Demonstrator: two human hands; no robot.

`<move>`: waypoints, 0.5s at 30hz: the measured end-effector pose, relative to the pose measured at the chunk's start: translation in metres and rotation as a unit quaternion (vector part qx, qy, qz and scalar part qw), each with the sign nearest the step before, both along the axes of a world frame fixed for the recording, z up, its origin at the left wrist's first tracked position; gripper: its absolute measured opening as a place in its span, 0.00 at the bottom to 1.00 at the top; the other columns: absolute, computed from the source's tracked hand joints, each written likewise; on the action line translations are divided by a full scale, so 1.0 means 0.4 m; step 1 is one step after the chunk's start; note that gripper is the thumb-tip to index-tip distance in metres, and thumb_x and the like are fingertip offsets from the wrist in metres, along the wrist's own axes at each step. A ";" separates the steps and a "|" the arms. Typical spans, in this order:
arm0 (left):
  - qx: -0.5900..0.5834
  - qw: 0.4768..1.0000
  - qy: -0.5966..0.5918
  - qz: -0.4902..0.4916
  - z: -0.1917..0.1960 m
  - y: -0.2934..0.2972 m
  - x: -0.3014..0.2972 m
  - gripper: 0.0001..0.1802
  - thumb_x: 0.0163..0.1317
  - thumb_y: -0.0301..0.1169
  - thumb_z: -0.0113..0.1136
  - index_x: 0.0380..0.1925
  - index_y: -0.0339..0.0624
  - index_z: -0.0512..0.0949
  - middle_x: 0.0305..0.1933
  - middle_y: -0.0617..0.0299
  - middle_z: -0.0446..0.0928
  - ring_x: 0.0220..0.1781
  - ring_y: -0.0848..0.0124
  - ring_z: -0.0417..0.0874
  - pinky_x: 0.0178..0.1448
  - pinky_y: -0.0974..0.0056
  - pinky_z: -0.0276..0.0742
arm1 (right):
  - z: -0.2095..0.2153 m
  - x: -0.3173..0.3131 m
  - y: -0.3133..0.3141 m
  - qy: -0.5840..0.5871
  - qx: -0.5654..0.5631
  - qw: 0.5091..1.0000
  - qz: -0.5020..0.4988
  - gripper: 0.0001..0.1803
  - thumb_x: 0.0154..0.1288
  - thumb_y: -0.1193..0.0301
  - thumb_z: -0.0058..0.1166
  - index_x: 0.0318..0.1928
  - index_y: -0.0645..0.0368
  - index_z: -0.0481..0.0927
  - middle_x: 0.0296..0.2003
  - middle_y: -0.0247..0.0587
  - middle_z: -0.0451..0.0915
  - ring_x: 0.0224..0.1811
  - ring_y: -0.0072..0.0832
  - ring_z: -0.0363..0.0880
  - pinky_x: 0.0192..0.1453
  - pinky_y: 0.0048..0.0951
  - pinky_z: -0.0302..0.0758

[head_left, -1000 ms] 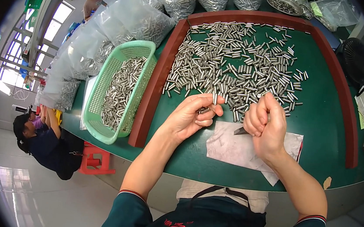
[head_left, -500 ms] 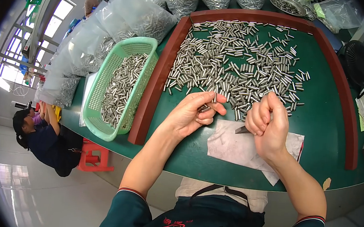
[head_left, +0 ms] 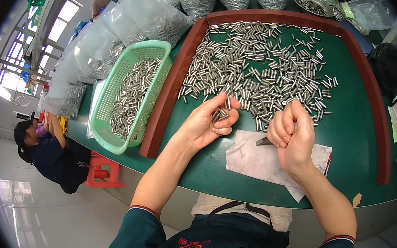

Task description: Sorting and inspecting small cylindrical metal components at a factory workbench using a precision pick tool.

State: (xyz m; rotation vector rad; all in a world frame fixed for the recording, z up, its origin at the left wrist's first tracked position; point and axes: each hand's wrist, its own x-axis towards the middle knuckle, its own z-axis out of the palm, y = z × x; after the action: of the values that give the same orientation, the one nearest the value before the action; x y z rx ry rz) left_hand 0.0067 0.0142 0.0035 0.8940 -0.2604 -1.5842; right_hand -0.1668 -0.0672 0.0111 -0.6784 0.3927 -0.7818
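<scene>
Several short shiny metal pins (head_left: 219,113) lie in my left hand (head_left: 200,127), its palm turned up and its fingers curled around them. One pin stands up between thumb and fingertips. My right hand (head_left: 295,139) is closed in a fist over a whitish stained cloth (head_left: 248,153). From that fist's lower left side sticks out the dark flat end of a tool (head_left: 263,141); the rest of it is hidden by the fingers. Just beyond both hands, a wide spread of loose metal pins (head_left: 255,84) covers the green tabletop (head_left: 350,138).
A reddish-brown raised border (head_left: 169,92) frames the pins on three sides. Left of it stands a light green basket (head_left: 98,114) of pins. Clear bags of pins (head_left: 160,24) line the back and left. A black fan (head_left: 391,71) is at right. A person (head_left: 53,148) works at far left.
My left hand has rolled its palm upward and shifted slightly left, so the pins in it now show. The right hand has stayed in place.
</scene>
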 end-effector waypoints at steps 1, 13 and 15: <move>-0.008 0.999 -0.030 0.007 0.005 0.002 0.001 0.16 0.65 0.41 0.38 0.31 0.39 0.68 0.16 0.70 0.57 0.14 0.83 0.52 0.18 0.78 0.48 | 0.002 0.001 0.002 -0.001 -0.001 1.000 0.003 0.24 0.66 0.62 0.32 0.12 0.54 0.55 0.07 0.28 0.53 0.09 0.15 0.45 0.12 0.18 0.46; 0.097 0.353 -0.867 0.338 0.234 0.119 0.116 0.10 0.61 0.30 0.46 0.30 0.34 0.73 0.20 0.56 0.72 0.17 0.68 0.69 0.23 0.65 0.63 | -0.003 -0.003 0.001 0.005 -0.012 1.000 -0.003 0.24 0.66 0.62 0.32 0.12 0.54 0.55 0.07 0.28 0.53 0.09 0.15 0.46 0.13 0.18 0.46; 0.183 0.334 -0.880 0.283 0.229 0.149 0.174 0.12 0.59 0.33 0.48 0.33 0.34 0.74 0.32 0.48 0.76 0.31 0.55 0.76 0.35 0.59 0.68 | -0.001 -0.001 0.004 0.002 -0.010 1.000 0.002 0.24 0.66 0.62 0.32 0.12 0.54 0.54 0.07 0.28 0.53 0.09 0.15 0.46 0.13 0.18 0.46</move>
State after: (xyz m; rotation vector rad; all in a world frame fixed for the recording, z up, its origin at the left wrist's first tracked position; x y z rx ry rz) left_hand 0.0762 0.0739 0.0949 2.4113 -0.9281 0.7242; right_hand -0.1672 -0.0654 0.0106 -0.6999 0.3871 -0.7815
